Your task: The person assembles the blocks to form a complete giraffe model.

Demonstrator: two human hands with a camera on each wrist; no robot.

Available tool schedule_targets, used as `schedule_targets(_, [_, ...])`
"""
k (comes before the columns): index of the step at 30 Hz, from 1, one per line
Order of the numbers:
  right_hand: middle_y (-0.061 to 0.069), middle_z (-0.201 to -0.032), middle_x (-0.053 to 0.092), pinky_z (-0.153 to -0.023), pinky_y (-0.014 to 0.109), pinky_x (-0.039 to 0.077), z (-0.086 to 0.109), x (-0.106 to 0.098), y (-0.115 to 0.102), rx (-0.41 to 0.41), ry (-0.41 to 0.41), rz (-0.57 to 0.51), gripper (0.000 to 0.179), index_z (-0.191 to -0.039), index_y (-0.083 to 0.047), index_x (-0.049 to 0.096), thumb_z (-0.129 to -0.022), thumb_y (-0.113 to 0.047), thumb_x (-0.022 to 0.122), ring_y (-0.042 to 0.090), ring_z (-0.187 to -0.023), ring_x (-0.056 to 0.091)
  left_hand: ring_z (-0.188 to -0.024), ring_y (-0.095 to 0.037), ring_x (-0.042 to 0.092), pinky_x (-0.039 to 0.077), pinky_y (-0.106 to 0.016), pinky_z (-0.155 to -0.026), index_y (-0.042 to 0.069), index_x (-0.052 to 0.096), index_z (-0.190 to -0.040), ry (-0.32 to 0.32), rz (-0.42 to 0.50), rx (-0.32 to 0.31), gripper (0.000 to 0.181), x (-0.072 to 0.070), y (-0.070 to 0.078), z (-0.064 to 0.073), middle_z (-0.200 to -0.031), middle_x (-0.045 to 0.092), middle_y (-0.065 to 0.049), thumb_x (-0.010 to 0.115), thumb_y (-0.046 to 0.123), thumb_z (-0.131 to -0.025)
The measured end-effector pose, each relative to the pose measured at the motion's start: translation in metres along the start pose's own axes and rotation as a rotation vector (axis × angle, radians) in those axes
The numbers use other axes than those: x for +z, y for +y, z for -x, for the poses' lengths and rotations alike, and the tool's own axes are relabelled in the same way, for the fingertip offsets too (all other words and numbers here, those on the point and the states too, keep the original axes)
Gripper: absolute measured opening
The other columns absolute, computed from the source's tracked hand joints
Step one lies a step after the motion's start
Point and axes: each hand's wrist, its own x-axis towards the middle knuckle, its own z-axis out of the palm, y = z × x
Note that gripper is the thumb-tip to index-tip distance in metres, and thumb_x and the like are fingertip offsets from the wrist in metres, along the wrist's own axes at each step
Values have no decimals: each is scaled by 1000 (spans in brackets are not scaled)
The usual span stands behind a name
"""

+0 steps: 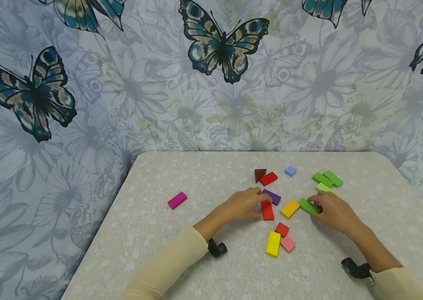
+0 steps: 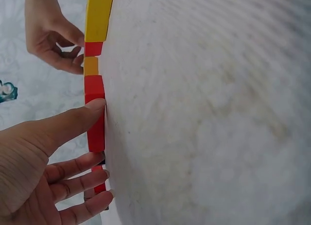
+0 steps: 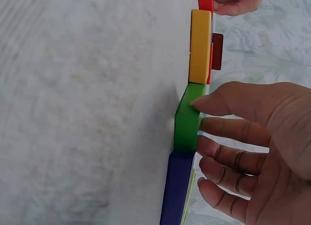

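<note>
My left hand (image 1: 242, 204) grips a red block (image 1: 267, 211) near the middle of the table. In the left wrist view its thumb lies on the front of that block, and the other fingers reach to the far side. To the right, my right hand (image 1: 334, 211) holds a green block (image 3: 188, 120) between thumb and fingers. That green block touches the corner of an orange block (image 1: 289, 209). A dark blue block (image 3: 177, 188) stands beside the green one in the right wrist view, mostly hidden by the hand from above. Behind the red block lies a purple block (image 1: 272, 197).
Nearer me lie a yellow block (image 1: 273, 244), a small red block (image 1: 282, 229) and a pink block (image 1: 288, 244). Farther back are a brown triangle (image 1: 259, 175), another red block (image 1: 269, 178), a light blue cube (image 1: 290, 171) and green blocks (image 1: 327, 179). A magenta block (image 1: 177, 200) lies left.
</note>
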Motion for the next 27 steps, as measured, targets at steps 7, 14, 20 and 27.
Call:
schedule_targets(7, [8, -89, 70, -76, 51, 54, 0, 3, 1, 31, 3, -17, 44, -110, 7, 73, -76, -15, 90, 26, -82, 63, -84, -8, 48, 42, -18, -61, 35, 65, -129, 2, -16, 13, 42, 2, -1, -3, -103, 50, 6, 79, 38, -90])
schedule_targets(14, [7, -87, 71, -70, 47, 54, 4, 2, 2, 18, 49, -2, 41, -109, 7, 74, -76, -12, 88, 22, -78, 63, -79, -5, 50, 42, -18, -64, 28, 70, -111, 13, -3, -30, 29, -2, -7, 7, -95, 52, 9, 82, 39, -87])
schedule_targets(20, [12, -94, 71, -59, 35, 53, 6, -7, -1, 0, 87, -23, 40, -112, 8, 73, -78, -9, 86, 17, -72, 63, -76, -7, 52, 43, -23, -64, 24, 71, -110, 31, 22, -74, 32, -8, -18, 25, -90, 57, 10, 84, 38, -85])
schedule_targets(27, [5, -91, 68, -65, 34, 52, 7, -14, -21, -27, 94, -44, 40, -115, 4, 73, -80, -9, 86, 18, -75, 60, -73, -6, 50, 42, -22, -62, 23, 72, -109, 53, 1, -113, 33, -8, -30, 51, -89, 57, 10, 85, 39, -83])
